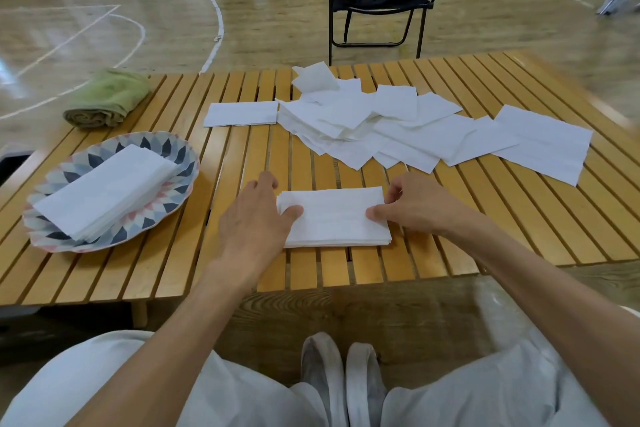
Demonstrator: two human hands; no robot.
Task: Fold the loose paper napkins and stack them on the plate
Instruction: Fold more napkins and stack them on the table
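Both hands pinch the folded napkin (334,217) on the desk (519,218), left hand (258,215) at one short end, right hand (412,204) at the other. Thin, limp paper, it probably tears or unfolds easily, so lifting it by both ends toward the plate (188,158) seems safest.

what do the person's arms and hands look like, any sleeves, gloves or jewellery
Both arms are bare as far up as the picture shows, with no sleeves in view. The left hand and right hand wear no gloves, and no rings, watch or bracelet show on fingers or wrists.
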